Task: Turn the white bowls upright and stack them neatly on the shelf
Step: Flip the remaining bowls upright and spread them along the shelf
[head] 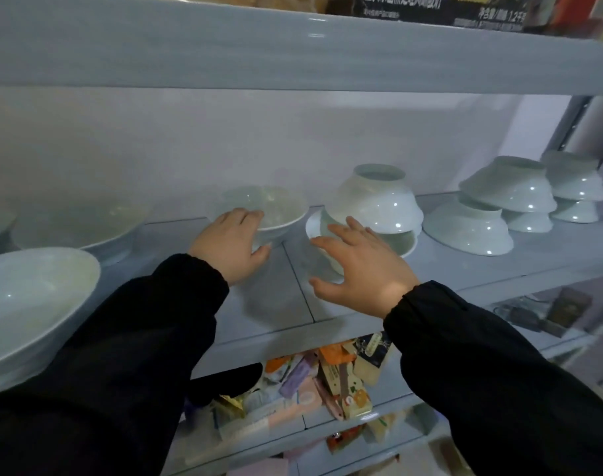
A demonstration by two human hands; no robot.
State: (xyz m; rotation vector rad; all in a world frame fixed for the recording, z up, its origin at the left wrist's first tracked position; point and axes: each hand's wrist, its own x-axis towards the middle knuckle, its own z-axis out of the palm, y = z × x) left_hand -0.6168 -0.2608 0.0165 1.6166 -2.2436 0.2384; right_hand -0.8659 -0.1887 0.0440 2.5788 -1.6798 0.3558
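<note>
Light is dim and cool, with a bluish cast. Small hard glints on the upside-down bowls point(468, 231) at right place a source above and in front. A soft shadow lies on the shelf point(279, 304) near its front edge. The upright bowl point(279, 204) and the dishes point(77, 225) at left are blurred. Straight lines bow toward the edges of view. The black sleeves point(121, 355) show no detail.

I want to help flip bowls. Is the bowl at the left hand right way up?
Upright. The bowl at the left hand shows its open mouth facing up.
</note>
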